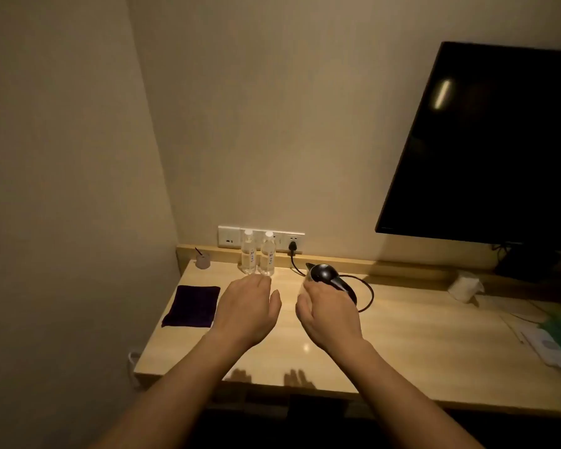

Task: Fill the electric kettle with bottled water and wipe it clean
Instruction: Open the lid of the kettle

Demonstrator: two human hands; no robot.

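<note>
Two water bottles [267,254] are standing capped, purple cloth [191,306] lying unused; left hand [246,307], right hand [331,315] are hovering open-fingered, empty, near electric kettle [324,273].

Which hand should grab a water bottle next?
Left. The left hand is open, fingertips just short of the two bottles at the wall; the right hand is farther off, over the kettle.

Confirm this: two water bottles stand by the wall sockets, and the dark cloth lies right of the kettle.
Not quite. The head view shows the dark cloth lying left of the kettle, not right. The two water bottles do stand by the wall sockets.
</note>
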